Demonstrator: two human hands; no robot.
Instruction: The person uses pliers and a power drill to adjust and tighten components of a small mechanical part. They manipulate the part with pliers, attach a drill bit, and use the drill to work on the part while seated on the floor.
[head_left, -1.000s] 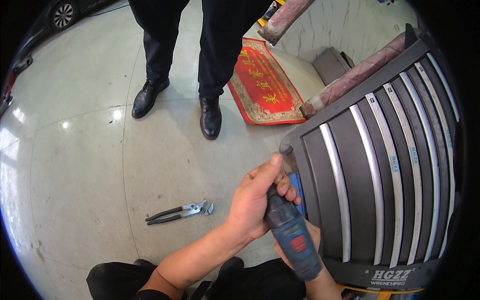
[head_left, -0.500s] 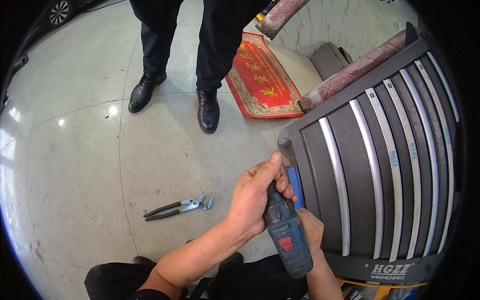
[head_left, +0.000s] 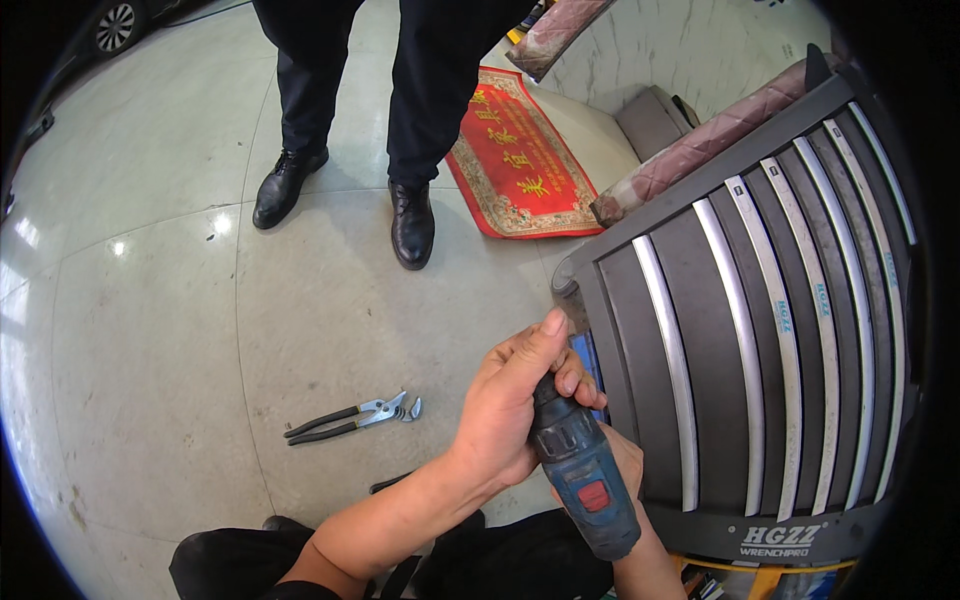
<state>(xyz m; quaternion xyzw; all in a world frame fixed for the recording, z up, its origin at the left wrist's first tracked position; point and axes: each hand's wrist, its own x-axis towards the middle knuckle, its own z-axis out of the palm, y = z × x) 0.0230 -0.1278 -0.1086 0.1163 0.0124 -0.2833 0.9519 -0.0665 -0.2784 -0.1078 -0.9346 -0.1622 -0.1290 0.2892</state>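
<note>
A blue-and-black cordless drill (head_left: 590, 500) with a red switch on top is held between my hands, its chuck end pointing away from me. My left hand (head_left: 510, 405) is closed round the front chuck end, thumb up along it; any bit there is hidden. Behind the body, my right hand (head_left: 628, 468) is wrapped about the handle, mostly covered by the drill. On the floor to the left lie water pump pliers (head_left: 355, 418) with black grips and silver jaws, touched by neither hand.
A dark grey tool cabinet (head_left: 690, 370) with silver drawer handles stands close at my right. Across from me stands a person in black trousers and black shoes (head_left: 412, 225). A red patterned mat (head_left: 525, 165) lies beyond, beside a rolled quilted pink pad (head_left: 700, 150). A car wheel (head_left: 120, 28) shows far left.
The drill has turned and tilted slightly in my hands, its rear end shifting a little to the right. My left hand keeps its hold on the chuck end.
</note>
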